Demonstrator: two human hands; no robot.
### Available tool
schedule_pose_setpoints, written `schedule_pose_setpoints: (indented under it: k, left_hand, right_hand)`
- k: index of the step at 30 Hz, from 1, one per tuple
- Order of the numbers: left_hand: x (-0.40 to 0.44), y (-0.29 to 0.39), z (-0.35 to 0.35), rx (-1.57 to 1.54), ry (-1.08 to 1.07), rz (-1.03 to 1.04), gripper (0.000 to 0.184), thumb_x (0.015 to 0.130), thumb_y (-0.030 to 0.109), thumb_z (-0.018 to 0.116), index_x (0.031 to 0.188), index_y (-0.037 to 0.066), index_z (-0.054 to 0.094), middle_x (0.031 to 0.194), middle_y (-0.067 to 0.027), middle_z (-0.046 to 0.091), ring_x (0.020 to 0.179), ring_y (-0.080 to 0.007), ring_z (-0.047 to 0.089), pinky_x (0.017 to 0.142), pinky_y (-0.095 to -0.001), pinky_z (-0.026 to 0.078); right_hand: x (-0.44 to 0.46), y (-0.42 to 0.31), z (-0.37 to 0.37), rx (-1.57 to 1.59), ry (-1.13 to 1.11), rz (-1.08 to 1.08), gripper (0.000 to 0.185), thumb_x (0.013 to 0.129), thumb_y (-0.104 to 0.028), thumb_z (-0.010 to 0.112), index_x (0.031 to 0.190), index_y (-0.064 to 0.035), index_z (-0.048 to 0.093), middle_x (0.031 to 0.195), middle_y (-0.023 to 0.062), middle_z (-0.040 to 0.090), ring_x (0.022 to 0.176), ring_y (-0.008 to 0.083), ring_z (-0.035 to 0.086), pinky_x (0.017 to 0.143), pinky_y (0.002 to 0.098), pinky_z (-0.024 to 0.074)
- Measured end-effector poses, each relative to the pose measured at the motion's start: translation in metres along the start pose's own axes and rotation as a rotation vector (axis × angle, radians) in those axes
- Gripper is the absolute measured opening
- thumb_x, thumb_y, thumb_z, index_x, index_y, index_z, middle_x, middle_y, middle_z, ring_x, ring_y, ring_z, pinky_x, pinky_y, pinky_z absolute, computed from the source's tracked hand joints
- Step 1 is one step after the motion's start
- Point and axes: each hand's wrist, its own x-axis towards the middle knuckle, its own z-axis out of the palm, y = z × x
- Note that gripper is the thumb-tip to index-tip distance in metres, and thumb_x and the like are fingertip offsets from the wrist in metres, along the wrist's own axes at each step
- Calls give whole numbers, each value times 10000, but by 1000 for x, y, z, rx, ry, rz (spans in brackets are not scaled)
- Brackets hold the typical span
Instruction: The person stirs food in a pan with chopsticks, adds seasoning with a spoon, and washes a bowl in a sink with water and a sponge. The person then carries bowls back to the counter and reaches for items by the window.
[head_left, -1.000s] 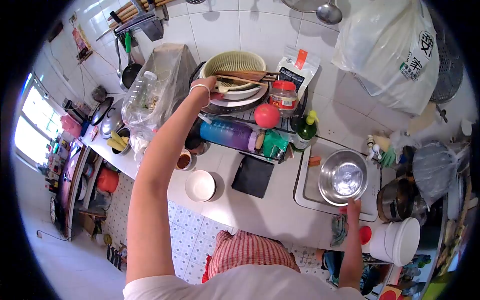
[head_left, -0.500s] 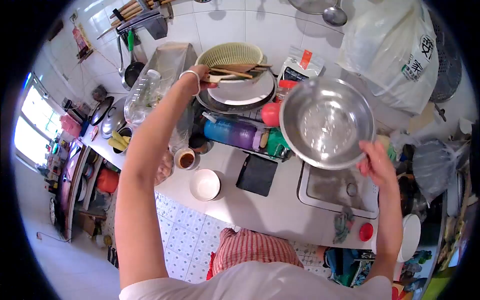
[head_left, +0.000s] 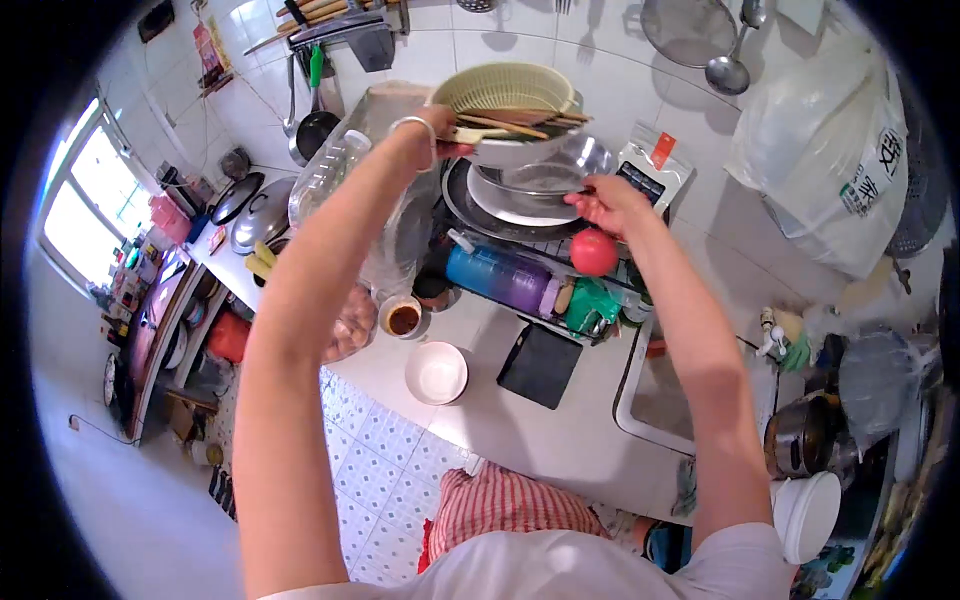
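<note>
My left hand (head_left: 440, 138) is closed on the rim of a pale yellow colander (head_left: 515, 85), raised at the back of the counter. Chopsticks (head_left: 505, 122) lie across the colander, and a white bowl (head_left: 520, 153) shows right under it. My right hand (head_left: 610, 205) grips the rim of a shiny metal basin (head_left: 588, 158). The basin sits below the colander, over a white dish (head_left: 510, 208) and a dark-rimmed pan (head_left: 465, 205); the colander hides much of it. A round red thing (head_left: 593, 252) is just below my right hand.
A blue-purple bottle (head_left: 500, 277) lies on the rack in front. Nearer stand a white bowl (head_left: 436, 373), a cup of brown sauce (head_left: 402, 318) and a black square board (head_left: 540, 365). The sink (head_left: 640, 420) is at right; a white plastic bag (head_left: 825, 150) hangs above.
My right hand has carried the metal basin from above the sink leftward to beneath the colander. My left hand still holds the colander, lifted a little. The view has shifted.
</note>
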Motion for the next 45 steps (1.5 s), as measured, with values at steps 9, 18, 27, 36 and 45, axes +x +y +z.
schedule_pose_setpoints:
  k: [9, 18, 27, 36, 45]
  left_hand:
    - [10, -51, 45, -114, 59, -60, 265, 845, 33, 467, 1091, -59, 505, 940, -203, 619, 672, -312, 666, 482, -381, 598]
    - [22, -75, 50, 285, 141, 142, 225, 792, 110, 598, 937, -61, 594, 805, -163, 634, 742, -259, 671, 596, -341, 569]
    - [-13, -72, 56, 805, 412, 145, 496, 759, 453, 698, 767, -41, 656, 730, -182, 640, 657, -295, 624, 582, -434, 499]
    - [-65, -174, -15, 422, 456, 500, 397, 808, 405, 573, 963, 56, 681, 807, -132, 677, 830, -270, 653, 745, -372, 498]
    - [-134, -492, -101, 540, 598, -394, 784, 729, 555, 624, 1231, -25, 460, 1166, -249, 547, 1124, -343, 515, 956, -446, 391]
  right_hand:
    - [-61, 28, -9, 50, -217, -116, 423, 945, -169, 455, 1257, 90, 332, 1125, 251, 560, 1058, 332, 574, 895, 371, 499]
    - [-178, 179, -231, -691, 876, -877, 488, 894, -151, 524, 1336, -44, 346, 1280, 188, 456, 1085, 271, 536, 883, 366, 466]
    - [-192, 205, -251, -1248, 729, -535, 620, 819, -168, 605, 1366, -52, 337, 1424, 210, 301, 1295, 344, 322, 1034, 429, 314]
    - [-103, 330, -149, -857, 15, -141, 569, 804, -271, 651, 1260, -15, 425, 1239, 173, 466, 1083, 255, 507, 837, 367, 467]
    - [15, 388, 39, -623, -310, 476, 622, 801, -510, 615, 1164, -20, 494, 818, 106, 614, 596, 196, 594, 513, 340, 534]
